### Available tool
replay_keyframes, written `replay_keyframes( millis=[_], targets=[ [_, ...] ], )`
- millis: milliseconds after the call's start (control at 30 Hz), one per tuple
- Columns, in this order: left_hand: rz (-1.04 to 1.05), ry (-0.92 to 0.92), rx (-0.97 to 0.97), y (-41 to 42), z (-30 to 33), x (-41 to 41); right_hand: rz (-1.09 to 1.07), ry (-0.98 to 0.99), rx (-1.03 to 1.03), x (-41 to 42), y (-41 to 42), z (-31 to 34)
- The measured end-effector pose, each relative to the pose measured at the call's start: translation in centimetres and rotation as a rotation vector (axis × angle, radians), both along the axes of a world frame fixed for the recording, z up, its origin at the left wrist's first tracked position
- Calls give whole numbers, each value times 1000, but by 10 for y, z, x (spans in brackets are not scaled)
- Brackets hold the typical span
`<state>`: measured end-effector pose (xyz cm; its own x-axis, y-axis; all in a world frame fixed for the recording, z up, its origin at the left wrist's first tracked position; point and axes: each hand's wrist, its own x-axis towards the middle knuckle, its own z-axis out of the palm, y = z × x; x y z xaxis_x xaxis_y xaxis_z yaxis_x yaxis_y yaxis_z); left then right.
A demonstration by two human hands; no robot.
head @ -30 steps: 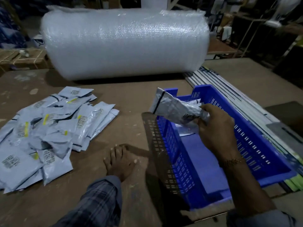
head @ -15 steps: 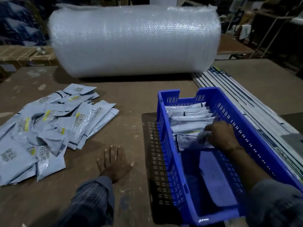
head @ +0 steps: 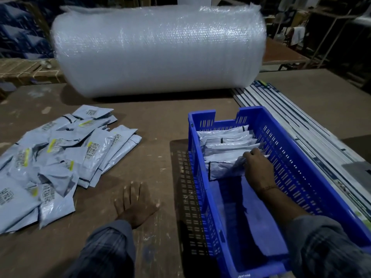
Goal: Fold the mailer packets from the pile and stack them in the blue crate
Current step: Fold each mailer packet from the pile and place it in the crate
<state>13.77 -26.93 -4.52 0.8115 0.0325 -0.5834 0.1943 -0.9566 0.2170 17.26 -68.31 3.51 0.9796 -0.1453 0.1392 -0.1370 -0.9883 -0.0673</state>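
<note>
Folded packet (head: 224, 170): right hand (head: 259, 167) hides its right end.

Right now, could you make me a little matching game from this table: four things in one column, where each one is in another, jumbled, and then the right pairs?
Things:
1. left hand
2. right hand
3. bubble wrap roll
4. pile of loose packets

Places:
A. lying across the far side of the table
B. inside the blue crate, on the nearest folded packet
C. flat on the bare tabletop
D. spread on the table's left side

Pairs: 1-C, 2-B, 3-A, 4-D
</note>
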Motion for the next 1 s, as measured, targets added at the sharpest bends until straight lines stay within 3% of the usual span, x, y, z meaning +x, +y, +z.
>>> replay_keyframes(
  millis=[233, 533, 767, 1000],
  targets=[
    [-7, -26, -19, 6, -8, 0, -20, -68, 130, -1, -2, -3],
    [18, -78, -35, 1, -2, -4, -43, -72, 57, -4, 1, 2],
    [-83, -427, -33, 35, -41, -30, -86, -87, -29, -6, 29, 34],
    [-212, -545, -47, 111, -60, -54, 98, -289, 151, -14, 136, 102]
  ],
)
